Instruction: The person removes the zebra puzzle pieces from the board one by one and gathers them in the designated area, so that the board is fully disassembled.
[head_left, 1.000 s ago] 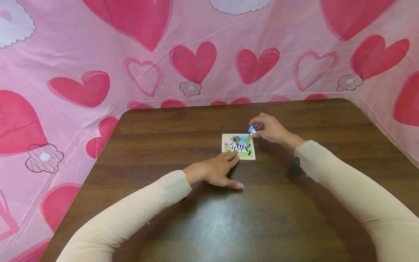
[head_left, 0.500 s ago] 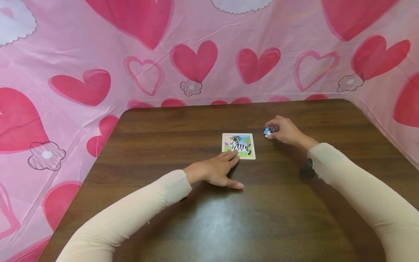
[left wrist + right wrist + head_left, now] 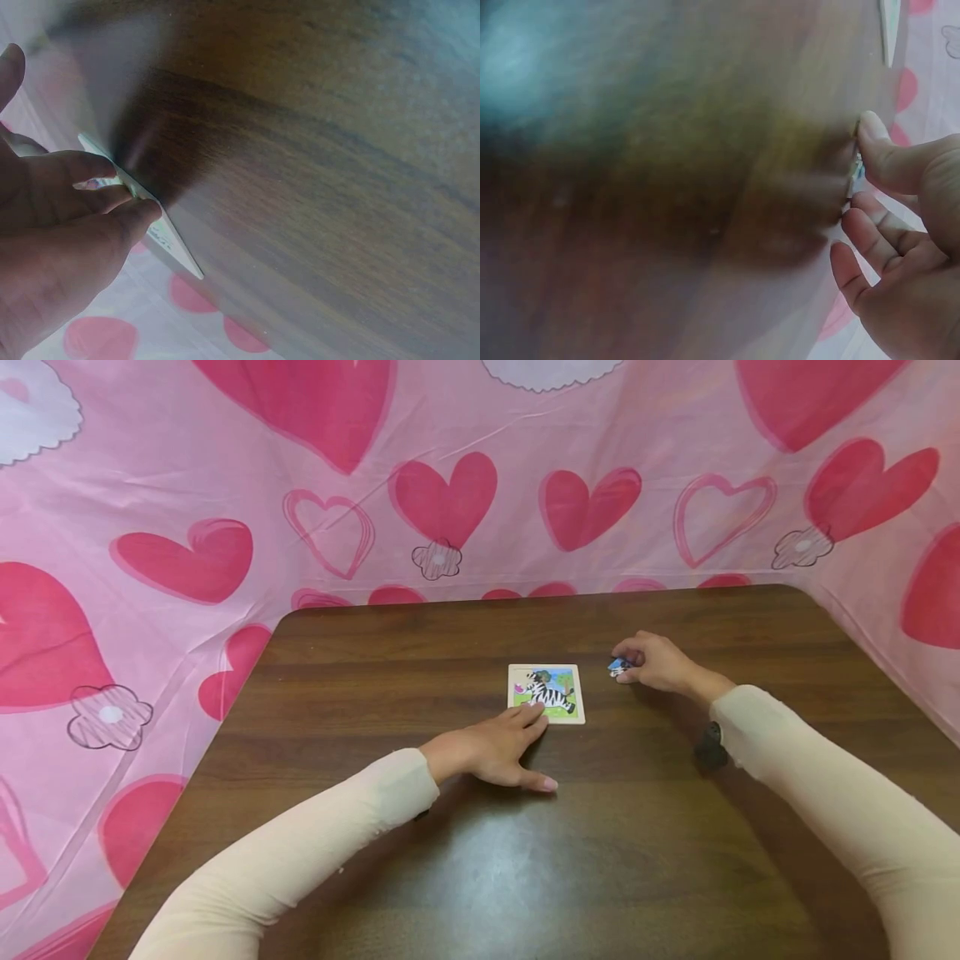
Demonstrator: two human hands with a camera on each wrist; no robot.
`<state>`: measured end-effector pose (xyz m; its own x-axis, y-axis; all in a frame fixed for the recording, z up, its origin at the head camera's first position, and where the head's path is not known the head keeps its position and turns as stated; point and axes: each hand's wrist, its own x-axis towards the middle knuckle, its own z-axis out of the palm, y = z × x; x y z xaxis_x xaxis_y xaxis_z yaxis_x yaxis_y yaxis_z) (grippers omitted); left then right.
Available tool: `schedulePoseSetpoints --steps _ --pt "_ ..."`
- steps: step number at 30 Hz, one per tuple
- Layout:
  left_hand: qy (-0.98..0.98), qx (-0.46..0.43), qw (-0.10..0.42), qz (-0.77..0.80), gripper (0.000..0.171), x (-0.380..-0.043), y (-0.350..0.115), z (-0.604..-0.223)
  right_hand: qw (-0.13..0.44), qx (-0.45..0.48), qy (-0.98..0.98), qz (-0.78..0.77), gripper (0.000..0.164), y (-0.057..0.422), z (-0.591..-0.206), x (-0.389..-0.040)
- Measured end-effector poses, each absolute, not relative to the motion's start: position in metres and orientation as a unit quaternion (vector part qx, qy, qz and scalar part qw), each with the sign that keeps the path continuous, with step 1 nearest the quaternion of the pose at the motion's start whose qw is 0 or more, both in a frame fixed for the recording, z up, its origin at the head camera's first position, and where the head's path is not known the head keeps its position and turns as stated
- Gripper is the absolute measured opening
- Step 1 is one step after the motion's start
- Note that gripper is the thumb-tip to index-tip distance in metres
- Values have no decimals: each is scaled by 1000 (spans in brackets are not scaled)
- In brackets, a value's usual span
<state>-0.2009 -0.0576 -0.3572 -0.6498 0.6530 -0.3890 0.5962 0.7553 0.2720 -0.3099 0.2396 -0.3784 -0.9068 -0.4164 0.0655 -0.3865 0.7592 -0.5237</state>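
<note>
The worktop [image 3: 405, 652] is dark brown wood grain with rounded far corners, a pale sheen showing nearer the person than the left fingers [image 3: 536, 728]. Under those tips a square zebra board [image 3: 553, 692] lies flat. Between the right fingers [image 3: 628, 646] a small piece [image 3: 618, 667] sits at the surface, contact unclear.

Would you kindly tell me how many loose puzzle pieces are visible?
1: a small blue, black and white puzzle piece, pinched in the right hand, right of the square pale-framed zebra puzzle; others could hide behind that hand.
</note>
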Motion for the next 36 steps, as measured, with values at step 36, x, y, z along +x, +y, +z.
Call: schedulePoseSetpoints --steps 36 --pt "907 342 241 53 104 -202 -57 -359 49 -267 905 -328 35 162 -364 -313"
